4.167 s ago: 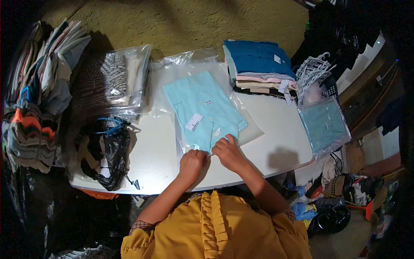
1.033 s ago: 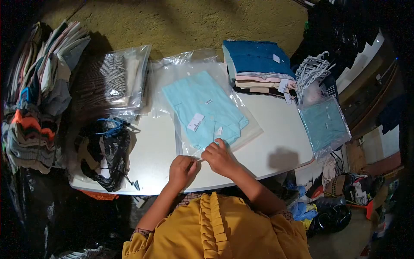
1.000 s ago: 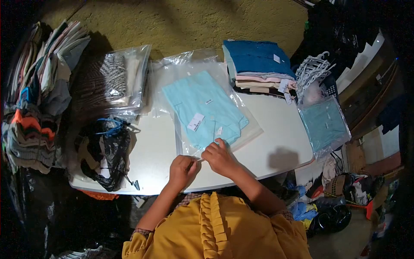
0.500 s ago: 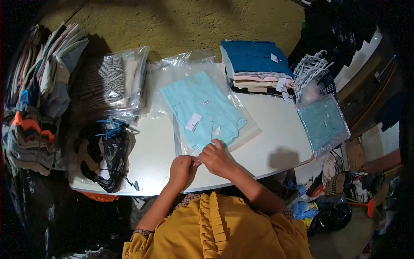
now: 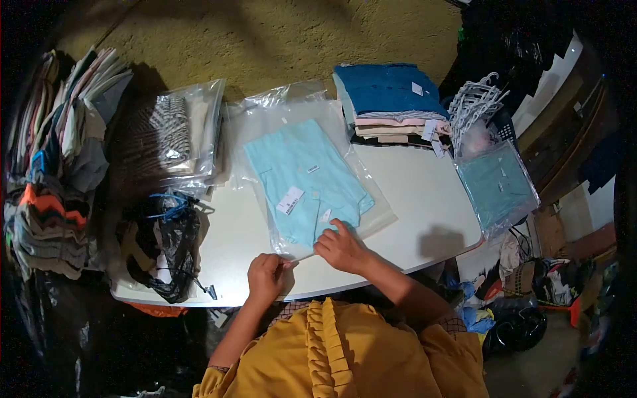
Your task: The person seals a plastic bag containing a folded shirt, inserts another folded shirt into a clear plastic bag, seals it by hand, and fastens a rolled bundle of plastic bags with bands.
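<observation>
A folded aqua garment (image 5: 298, 166) lies inside a clear plastic bag (image 5: 381, 211) on the white table, with white tags showing on the cloth. My left hand (image 5: 265, 278) is closed, its fingertips pinching the bag's near left corner. Farther right along the near edge, my right hand (image 5: 342, 249) grips the bag between thumb and fingers. Its index finger points up over the garment's lower part, and the exact pinch is partly hidden beneath the hand.
Bagged patterned clothes (image 5: 172, 132) and a black plastic bundle (image 5: 179, 245) lie to the left, beside piled garments (image 5: 53, 219). Folded clothes (image 5: 391, 93) are stacked at the back right. Grey hangers (image 5: 474, 103) and a bagged teal garment (image 5: 497, 186) sit at the table's right edge.
My hands, close together before, are now apart along the bag's near edge. The left has moved left and down; the right has shifted slightly right and down.
</observation>
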A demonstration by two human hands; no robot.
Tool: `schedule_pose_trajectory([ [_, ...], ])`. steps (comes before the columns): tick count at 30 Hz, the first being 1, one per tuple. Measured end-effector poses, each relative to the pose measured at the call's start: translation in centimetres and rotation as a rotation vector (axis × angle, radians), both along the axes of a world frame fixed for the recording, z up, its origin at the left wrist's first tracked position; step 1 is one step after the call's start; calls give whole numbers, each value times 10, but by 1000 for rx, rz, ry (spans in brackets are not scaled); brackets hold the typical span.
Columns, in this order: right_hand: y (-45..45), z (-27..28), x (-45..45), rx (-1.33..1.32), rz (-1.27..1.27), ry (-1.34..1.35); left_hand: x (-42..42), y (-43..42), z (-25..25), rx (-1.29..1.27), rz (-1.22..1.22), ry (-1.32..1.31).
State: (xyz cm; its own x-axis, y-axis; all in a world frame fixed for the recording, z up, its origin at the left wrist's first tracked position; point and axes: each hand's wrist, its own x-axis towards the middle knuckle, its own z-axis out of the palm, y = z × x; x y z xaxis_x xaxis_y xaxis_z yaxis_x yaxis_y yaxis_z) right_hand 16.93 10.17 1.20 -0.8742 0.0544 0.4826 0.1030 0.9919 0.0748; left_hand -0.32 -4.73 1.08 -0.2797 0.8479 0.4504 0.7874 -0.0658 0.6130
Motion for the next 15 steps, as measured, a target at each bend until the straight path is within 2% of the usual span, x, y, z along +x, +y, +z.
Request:
schedule_pose_trajectory([
  [15,56,9,89,140,-146,-187,-8,-18,-5,-100,21,-47],
])
